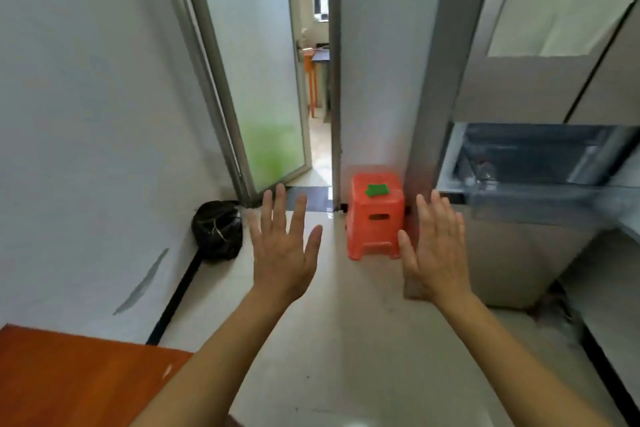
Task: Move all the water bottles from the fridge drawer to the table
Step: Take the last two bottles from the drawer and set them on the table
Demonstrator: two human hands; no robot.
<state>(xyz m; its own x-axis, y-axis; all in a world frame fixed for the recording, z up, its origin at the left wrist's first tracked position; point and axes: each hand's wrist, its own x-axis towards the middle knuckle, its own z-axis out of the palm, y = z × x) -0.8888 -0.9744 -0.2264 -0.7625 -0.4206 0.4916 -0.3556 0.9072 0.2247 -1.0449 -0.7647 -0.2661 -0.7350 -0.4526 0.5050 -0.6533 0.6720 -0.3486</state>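
An orange-red stool (375, 218) carries a green patch (377, 189). The worktop (69, 378) is reddish-brown wood. A black bag (217, 230) sits on the pale cream floor (346, 340); the fridge (540, 87) is silver-grey.

A clear plastic fridge drawer (536, 204) stands pulled open at the middle right of the frame, its contents too blurred to tell. The corner of an orange-brown wooden table (69, 381) fills the lower left.

Soft, even daylight came through the doorway (318, 87) and brightened the floor (363, 322). The frame was slightly blurred, and straight lines bowed towards the edges.
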